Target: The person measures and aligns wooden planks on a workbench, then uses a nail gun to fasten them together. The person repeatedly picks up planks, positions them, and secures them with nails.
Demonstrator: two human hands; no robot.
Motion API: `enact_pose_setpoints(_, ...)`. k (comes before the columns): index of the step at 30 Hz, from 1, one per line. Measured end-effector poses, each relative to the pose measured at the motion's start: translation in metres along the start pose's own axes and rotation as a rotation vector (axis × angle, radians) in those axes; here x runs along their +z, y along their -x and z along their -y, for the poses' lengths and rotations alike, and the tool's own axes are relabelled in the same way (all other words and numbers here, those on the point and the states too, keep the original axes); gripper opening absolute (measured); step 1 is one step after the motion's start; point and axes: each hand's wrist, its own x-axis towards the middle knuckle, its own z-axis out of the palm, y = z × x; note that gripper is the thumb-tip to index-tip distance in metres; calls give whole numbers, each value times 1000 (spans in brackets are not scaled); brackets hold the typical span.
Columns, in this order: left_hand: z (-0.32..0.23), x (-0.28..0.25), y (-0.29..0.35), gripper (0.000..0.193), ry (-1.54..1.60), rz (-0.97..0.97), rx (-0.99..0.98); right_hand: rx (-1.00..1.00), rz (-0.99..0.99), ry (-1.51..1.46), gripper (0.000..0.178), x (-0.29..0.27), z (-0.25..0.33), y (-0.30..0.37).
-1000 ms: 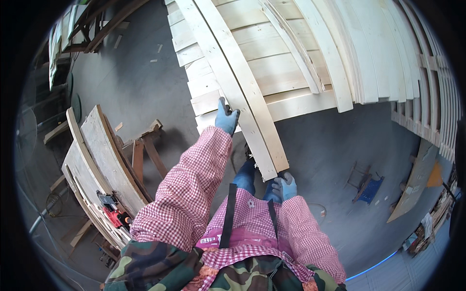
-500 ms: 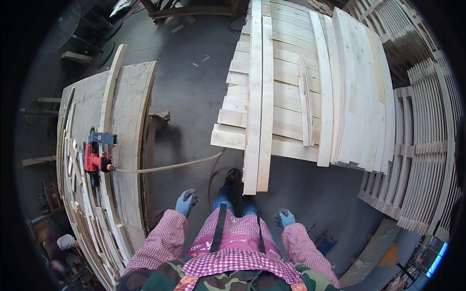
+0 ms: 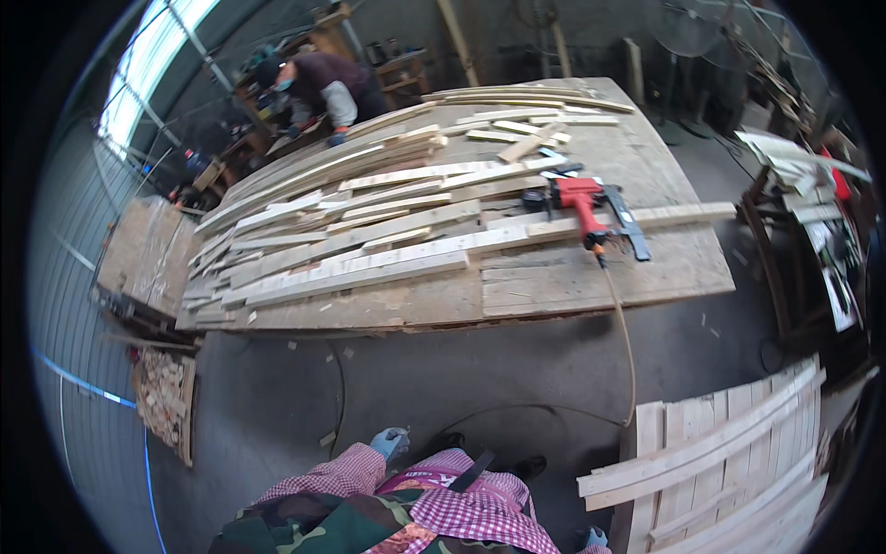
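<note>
My left hand [image 3: 391,442], in a blue-grey glove, hangs over the floor in front of the workbench. It holds nothing, and its fingers are loosely bent and slightly apart. My right hand [image 3: 596,536], gloved too, shows only in part at the lower edge, beside the stack of pale boards [image 3: 651,443]; its fingers are hard to make out. Neither hand touches the red and black nail gun [image 3: 580,196], which lies on wooden strips on the workbench [image 3: 544,288]. A tan air hose [image 3: 627,342] runs from the gun down to the floor.
Long wooden strips [image 3: 369,263] cover much of the bench. Beyond it another person [image 3: 337,88] bends over, wearing gloves. At left stand a wrapped brown stack [image 3: 148,254] and a bin of wood offcuts [image 3: 166,392]. A dark stand [image 3: 784,249] holds scraps at right.
My view has swung left, from the board stack to the workbench and nail gun. The boards now sit at lower right. My right hand has slipped mostly out of the picture.
</note>
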Motion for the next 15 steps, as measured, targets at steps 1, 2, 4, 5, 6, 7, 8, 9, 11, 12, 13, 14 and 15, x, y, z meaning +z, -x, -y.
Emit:
enact_pose_setpoints(1, 10, -12, 13, 24, 61, 9, -25, -50, 17, 57, 14, 5, 7, -25)
enact_pose_setpoints(2, 24, -22, 28, 25, 104, -59, 11, -97, 27, 106, 16, 9, 13, -55)
enact_pose_setpoints(4, 50, -41, 62, 26, 165, -195, 64, -122, 57, 171, 20, 25, 46, -75)
enact_pose_setpoints(5, 66, -57, 76, 26, 188, -244, 14, -70, 79, 163, 20, 49, 85, -49)
enact_pose_setpoints(6, 87, -73, 89, 26, 209, -288, -37, -15, 107, 135, 21, 79, 130, -10)
enact_pose_setpoints(7, 101, -85, 98, 26, 223, -318, -85, 6, 135, 123, 21, 104, 169, 30)
enact_pose_setpoints(8, 103, -90, 100, 20, 275, -316, -66, -262, 138, 226, 18, 116, 174, -7)
enact_pose_setpoints(9, 107, -100, 93, 19, 290, -319, -87, -530, 105, 330, 15, 127, 180, -40)
enact_pose_setpoints(11, 135, -133, 106, 16, 327, -379, -155, -405, 253, 209, 15, 186, 209, -38)
enact_pose_setpoints(12, 155, -151, 104, 9, 320, -368, -132, -251, 389, 183, 15, 213, 224, -23)
enact_pose_setpoints(13, 171, -172, 104, 8, 345, -369, -137, -218, 456, 209, 16, 248, 231, 10)
enact_pose_setpoints(14, 187, -193, 102, 7, 369, -371, -141, -187, 522, 237, 18, 284, 238, 42)
enact_pose_setpoints(15, 200, -202, 94, 9, 398, -347, -149, -298, 493, 314, 20, 315, 232, 95)
